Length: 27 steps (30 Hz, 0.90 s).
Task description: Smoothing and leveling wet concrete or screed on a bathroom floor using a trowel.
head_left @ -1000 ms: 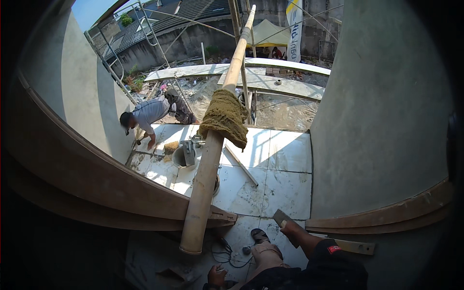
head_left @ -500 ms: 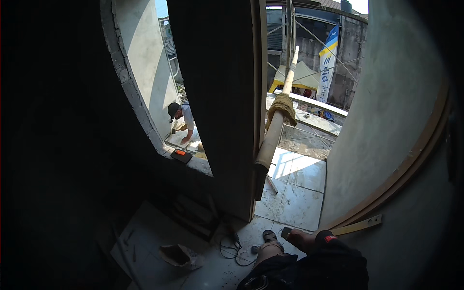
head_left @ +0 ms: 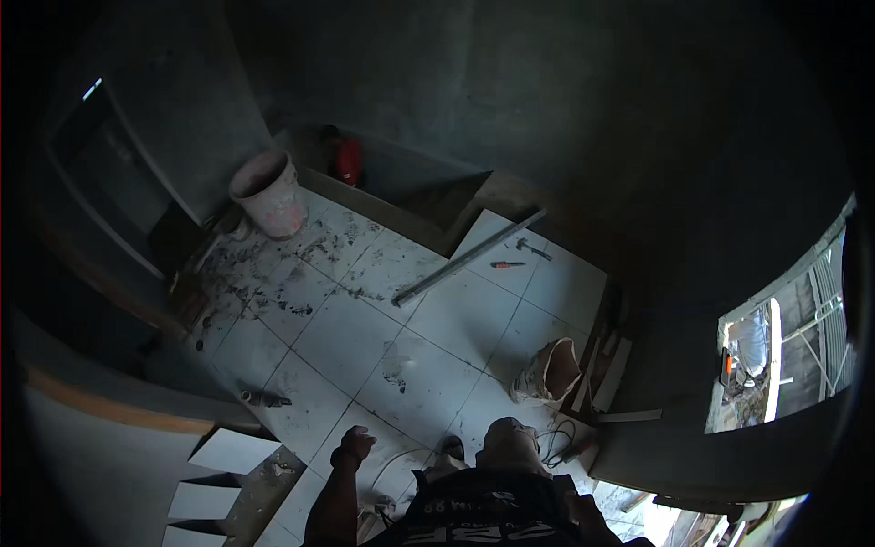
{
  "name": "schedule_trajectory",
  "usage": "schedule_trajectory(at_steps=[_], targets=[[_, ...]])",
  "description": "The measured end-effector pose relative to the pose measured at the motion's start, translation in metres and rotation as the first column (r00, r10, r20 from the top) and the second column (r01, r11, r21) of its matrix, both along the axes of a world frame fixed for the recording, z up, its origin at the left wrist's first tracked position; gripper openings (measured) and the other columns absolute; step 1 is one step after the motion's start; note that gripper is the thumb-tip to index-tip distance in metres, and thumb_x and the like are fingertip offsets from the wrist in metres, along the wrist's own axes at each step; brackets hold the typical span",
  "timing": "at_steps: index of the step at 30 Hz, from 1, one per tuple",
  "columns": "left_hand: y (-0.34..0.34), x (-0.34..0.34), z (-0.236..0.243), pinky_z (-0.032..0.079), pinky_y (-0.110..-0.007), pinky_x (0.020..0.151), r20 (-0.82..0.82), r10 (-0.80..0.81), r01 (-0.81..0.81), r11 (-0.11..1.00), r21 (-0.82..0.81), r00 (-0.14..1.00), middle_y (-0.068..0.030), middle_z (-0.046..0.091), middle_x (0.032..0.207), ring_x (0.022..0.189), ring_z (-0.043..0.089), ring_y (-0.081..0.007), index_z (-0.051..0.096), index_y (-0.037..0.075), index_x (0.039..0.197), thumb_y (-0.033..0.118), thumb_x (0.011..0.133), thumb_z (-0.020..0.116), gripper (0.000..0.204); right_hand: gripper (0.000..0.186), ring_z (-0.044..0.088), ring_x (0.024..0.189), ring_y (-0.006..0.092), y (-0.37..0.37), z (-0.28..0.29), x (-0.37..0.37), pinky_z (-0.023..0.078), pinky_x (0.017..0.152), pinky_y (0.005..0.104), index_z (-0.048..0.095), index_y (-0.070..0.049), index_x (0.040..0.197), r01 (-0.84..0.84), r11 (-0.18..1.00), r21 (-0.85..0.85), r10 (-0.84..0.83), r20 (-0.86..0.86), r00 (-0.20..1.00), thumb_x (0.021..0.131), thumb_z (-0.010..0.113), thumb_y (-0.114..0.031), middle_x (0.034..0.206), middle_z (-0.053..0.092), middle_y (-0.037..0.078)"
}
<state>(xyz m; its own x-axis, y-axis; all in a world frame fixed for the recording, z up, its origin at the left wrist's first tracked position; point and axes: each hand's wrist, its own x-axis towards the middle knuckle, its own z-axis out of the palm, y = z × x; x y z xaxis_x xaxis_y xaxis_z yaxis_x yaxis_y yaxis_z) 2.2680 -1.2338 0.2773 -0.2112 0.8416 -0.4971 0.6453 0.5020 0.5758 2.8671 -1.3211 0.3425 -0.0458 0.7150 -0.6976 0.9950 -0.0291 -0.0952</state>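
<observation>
My left hand hangs over the white tiled floor, its fingers apart and slightly bent, with nothing visible in them. The right forearm runs along my side at the lower edge, and its hand is out of sight. Nearest the left hand are my feet and a pale looped hose or cord on the tiles. A dark power tool lies farther left. To the right, a pale open sack stands beside a black cable.
A long metal bar lies across the tiles near a hammer and a red-handled tool. A dirty bucket stands far left. A person in red is lower down beyond the floor edge. White tiles lean lower left.
The view has swung from the window and doorway to the room's inside. My left hand has come into view. The right hand, earlier around a small dark object, has left it.
</observation>
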Motion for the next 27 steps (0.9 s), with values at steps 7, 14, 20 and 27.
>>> schedule_trajectory(at_steps=[7,14,20,27], targets=[[-0.112,-0.017,-0.009,0.047,-0.038,0.099,0.081,0.409,-0.347,0.849,-0.397,0.909,-0.0155,0.064,0.118,0.114,0.058,-0.0298,0.067,0.012,0.112,0.042,0.067,0.078,0.055,0.029,0.068,0.081,0.0384,0.134,-0.058,-0.006,0.051,0.069,0.0437,0.062,-0.009,0.106,-0.287,0.956,-0.054,0.280,-0.105,0.954,0.090,0.053,-0.031,0.087,0.066,0.022],[-0.109,-0.043,0.000,0.047,-0.037,0.097,-0.065,0.653,-0.591,0.633,-0.500,0.755,-0.0149,0.065,0.115,0.111,0.060,-0.0278,0.063,0.009,0.118,0.045,0.068,0.081,0.064,0.052,0.067,0.096,0.0326,0.338,-0.013,-0.171,0.052,0.082,0.0424,0.056,-0.007,0.125,0.367,0.870,-0.330,-0.370,0.057,0.927,0.083,0.066,-0.035,0.106,0.067,0.018],[-0.018,-0.087,0.011,0.053,-0.034,0.086,0.146,0.875,-0.728,0.467,-0.502,0.461,-0.0167,0.068,0.107,0.094,0.067,-0.0246,0.061,0.001,0.117,0.037,0.071,0.082,0.062,0.066,0.061,0.108,0.0347,0.518,-0.040,-0.302,0.051,0.088,0.0450,0.050,0.009,0.125,0.170,0.951,-0.257,-0.142,0.125,0.982,0.080,0.074,-0.032,0.118,0.063,0.020],[0.109,-0.193,0.018,0.057,-0.038,0.079,0.385,0.821,-0.644,0.570,-0.510,0.422,-0.0135,0.067,0.111,0.102,0.064,-0.0262,0.058,0.009,0.123,0.036,0.069,0.080,0.065,0.051,0.064,0.056,0.0182,0.692,-0.019,-0.538,0.052,0.053,0.0346,0.051,0.007,0.119,-0.024,0.929,-0.370,-0.062,-0.219,0.974,0.078,0.074,-0.011,0.075,0.065,0.012]])
